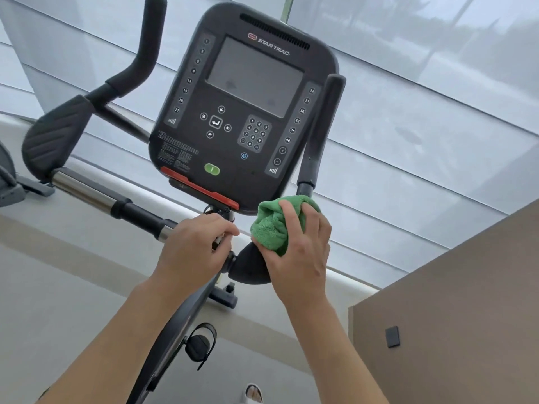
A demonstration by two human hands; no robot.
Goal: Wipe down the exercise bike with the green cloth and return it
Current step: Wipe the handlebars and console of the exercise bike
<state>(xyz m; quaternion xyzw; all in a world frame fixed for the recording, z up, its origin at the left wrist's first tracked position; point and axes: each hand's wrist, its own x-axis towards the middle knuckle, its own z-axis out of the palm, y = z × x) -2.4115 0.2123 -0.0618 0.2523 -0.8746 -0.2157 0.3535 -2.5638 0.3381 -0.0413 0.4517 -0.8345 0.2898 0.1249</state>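
Pressing the bunched green cloth (272, 225) onto the exercise bike (242, 112), right hand (297, 258) grips it; left hand (195, 246) clasps the handlebar (137, 214).

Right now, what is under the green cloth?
The green cloth lies on the bike's black right elbow pad, pressed there by the right hand. Only the pad's lower end shows; the part beneath the cloth and hand is covered. The left hand holds the bar beside it.

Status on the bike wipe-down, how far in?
Midway, likely. Nothing visibly finished. Right hand presses the green cloth on the right elbow pad; left hand grips the centre of the handlebar. No sign the console or left elbow pad were wiped; cloth not returned.
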